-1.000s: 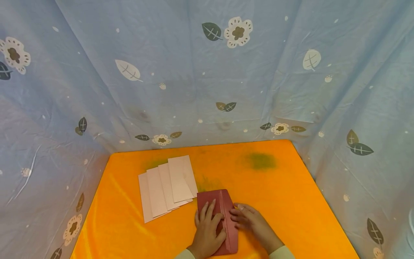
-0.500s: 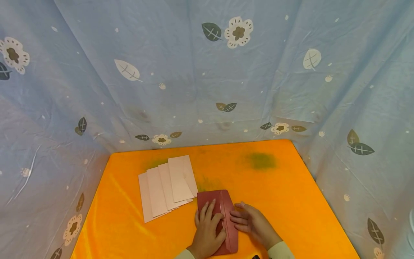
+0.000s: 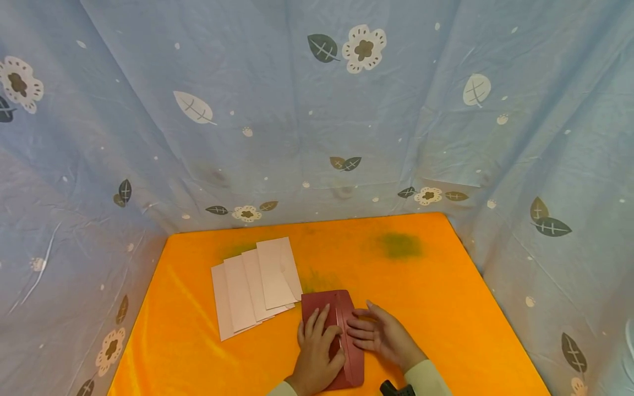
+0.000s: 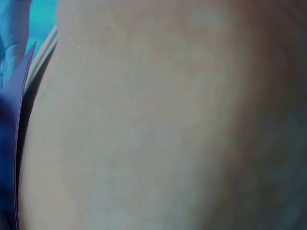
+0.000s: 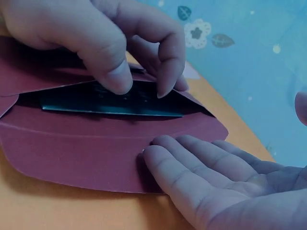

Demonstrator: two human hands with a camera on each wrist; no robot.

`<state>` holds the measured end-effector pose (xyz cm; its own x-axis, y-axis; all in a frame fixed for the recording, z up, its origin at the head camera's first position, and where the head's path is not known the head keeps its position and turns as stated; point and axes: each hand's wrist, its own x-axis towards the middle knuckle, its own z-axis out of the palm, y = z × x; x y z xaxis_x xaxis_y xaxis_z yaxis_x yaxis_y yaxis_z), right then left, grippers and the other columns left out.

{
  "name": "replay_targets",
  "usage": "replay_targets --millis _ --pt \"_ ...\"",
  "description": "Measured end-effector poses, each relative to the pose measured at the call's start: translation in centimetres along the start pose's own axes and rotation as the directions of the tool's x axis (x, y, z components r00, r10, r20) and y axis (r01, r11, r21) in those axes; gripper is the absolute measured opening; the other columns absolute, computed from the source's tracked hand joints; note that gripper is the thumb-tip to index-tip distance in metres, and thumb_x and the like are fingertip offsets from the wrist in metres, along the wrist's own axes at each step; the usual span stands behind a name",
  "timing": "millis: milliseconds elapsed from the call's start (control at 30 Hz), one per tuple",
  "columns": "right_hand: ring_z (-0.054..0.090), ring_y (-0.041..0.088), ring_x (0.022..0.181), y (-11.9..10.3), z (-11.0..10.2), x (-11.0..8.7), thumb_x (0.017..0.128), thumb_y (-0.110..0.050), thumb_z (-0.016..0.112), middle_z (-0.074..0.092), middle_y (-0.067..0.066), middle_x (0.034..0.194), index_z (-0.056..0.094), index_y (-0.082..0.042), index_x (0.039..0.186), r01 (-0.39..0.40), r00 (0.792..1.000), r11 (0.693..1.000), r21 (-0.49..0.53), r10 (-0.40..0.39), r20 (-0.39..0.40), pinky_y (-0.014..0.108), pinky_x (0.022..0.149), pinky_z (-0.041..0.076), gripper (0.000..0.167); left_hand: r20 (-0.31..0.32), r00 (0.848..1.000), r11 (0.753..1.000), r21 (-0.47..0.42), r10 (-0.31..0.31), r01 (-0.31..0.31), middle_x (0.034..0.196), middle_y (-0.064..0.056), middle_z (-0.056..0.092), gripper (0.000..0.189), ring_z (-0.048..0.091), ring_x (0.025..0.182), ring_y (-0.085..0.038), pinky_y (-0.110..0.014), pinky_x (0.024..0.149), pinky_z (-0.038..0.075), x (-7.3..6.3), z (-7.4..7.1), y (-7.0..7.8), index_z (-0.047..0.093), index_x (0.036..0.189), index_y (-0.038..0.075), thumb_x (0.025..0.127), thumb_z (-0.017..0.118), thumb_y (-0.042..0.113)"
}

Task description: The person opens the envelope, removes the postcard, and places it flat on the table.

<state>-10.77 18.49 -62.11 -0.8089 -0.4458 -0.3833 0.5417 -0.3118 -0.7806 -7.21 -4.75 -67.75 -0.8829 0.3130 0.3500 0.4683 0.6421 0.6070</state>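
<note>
The red envelope (image 3: 354,357) lies on the orange cloth (image 3: 421,280) beneath the left hand (image 3: 317,355), its flap (image 5: 81,155) spread open toward the right hand (image 3: 388,336) and its mouth gaping. A dark card (image 5: 81,102) shows inside the red envelope's mouth, its long edge facing the flap.

The likeliest trouble is the card catching: if the left hand bears down too hard on the red envelope, the mouth could flatten and trap that edge. The flap could also crease if the right fingertips push against it, and a sideways shove could skid the red envelope into the white envelopes (image 3: 277,275), which lie fanned just beyond its left side.

The left hand comes over the red envelope from its near end, palm down, the longer fingers spread across the panel. Its index bends down at the mouth, and the thumb tip sits apart from it; whether either lifts the paper edge I cannot tell. The right hand is to the right of the red envelope, palm turned inward, its fingers straight and side by side, tips over the flap; contact there is unclear.
</note>
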Motion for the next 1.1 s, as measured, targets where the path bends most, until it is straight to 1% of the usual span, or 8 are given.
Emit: replay_targets --millis 200,333,500,633,800,900,967,1100 --pt "0.057 0.047 0.138 0.2 0.1 0.5 0.115 -0.053 0.045 0.049 0.037 0.155 0.023 0.017 0.163 -0.016 1.000 0.999 0.040 0.016 0.011 0.056 0.110 0.049 0.088 -0.005 1.000 1.000 -0.004 0.004 -0.004 0.173 -0.016 0.036 0.031 0.030 0.154 -0.045 -0.082 0.108 0.013 -0.1 0.1 -0.2 0.070 0.120 0.025 0.090 0.074 0.022" --pt "0.060 0.045 0.135 0.3 0.2 0.9 0.114 -0.053 0.048 0.052 0.035 0.153 0.025 0.017 0.163 -0.035 0.999 0.998 0.053 0.034 0.011 0.056 0.108 0.050 0.088 -0.009 1.000 1.000 0.005 0.011 -0.011 0.172 -0.016 0.036 0.032 0.030 0.154 -0.044 -0.083 0.108 0.014 -0.1 0.1 -0.2 0.070 0.121 0.024 0.090 0.074 0.022" --pt "0.065 0.042 0.131 0.5 0.3 1.2 0.114 -0.053 0.049 0.055 0.033 0.151 0.024 0.017 0.163 -0.044 0.999 0.997 0.059 0.042 0.031 0.056 0.107 0.051 0.088 -0.011 1.000 1.000 0.026 0.014 -0.014 0.172 -0.015 0.036 0.032 0.030 0.154 -0.044 -0.083 0.107 0.015 -0.1 0.2 -0.3 0.069 0.121 0.025 0.090 0.074 0.023" --pt "0.066 0.040 0.128 0.7 0.4 1.4 0.115 -0.051 0.046 0.058 0.032 0.149 0.025 0.016 0.163 -0.054 0.997 0.997 0.057 0.051 0.051 0.056 0.107 0.052 0.085 -0.016 1.000 1.000 0.020 0.018 -0.018 0.172 -0.015 0.037 0.030 0.030 0.153 -0.044 -0.084 0.106 0.015 0.0 0.3 -0.4 0.069 0.120 0.025 0.091 0.073 0.023" --pt "0.069 0.036 0.123 0.9 0.6 1.8 0.115 -0.051 0.048 0.064 0.026 0.144 0.030 0.014 0.163 -0.068 0.996 0.996 0.054 0.065 0.064 0.054 0.106 0.053 0.082 -0.008 1.000 1.000 0.003 0.015 -0.015 0.172 -0.016 0.037 0.028 0.030 0.154 -0.045 -0.083 0.107 0.013 0.0 0.2 -0.2 0.068 0.119 0.025 0.092 0.073 0.023" --pt "0.072 0.033 0.118 1.1 0.6 2.0 0.115 -0.048 0.049 0.068 0.022 0.139 0.037 0.012 0.160 -0.069 0.996 0.997 0.043 0.067 0.053 0.052 0.103 0.055 0.076 0.000 1.000 1.000 -0.003 0.007 -0.007 0.173 -0.015 0.036 0.028 0.029 0.154 -0.045 -0.082 0.108 0.013 0.0 0.1 -0.1 0.069 0.119 0.024 0.092 0.073 0.023" --pt "0.073 0.032 0.116 1.2 0.7 2.2 0.116 -0.043 0.049 0.068 0.023 0.139 0.042 0.011 0.158 -0.065 0.997 0.998 0.022 0.064 0.038 0.052 0.102 0.056 0.069 -0.002 1.000 1.000 -0.003 0.005 -0.005 0.173 -0.015 0.036 0.028 0.030 0.154 -0.044 -0.082 0.108 0.013 0.0 0.1 -0.1 0.069 0.119 0.024 0.092 0.073 0.024" --pt "0.072 0.034 0.118 1.5 1.0 2.5 0.117 -0.029 0.047 0.062 0.028 0.146 0.045 0.011 0.158 -0.054 0.998 0.997 -0.054 0.055 0.009 0.052 0.100 0.057 0.057 -0.010 1.000 1.000 -0.004 0.006 -0.007 0.172 -0.015 0.036 0.030 0.031 0.154 -0.045 -0.082 0.108 0.014 -0.1 0.0 -0.1 0.068 0.120 0.025 0.091 0.074 0.024"
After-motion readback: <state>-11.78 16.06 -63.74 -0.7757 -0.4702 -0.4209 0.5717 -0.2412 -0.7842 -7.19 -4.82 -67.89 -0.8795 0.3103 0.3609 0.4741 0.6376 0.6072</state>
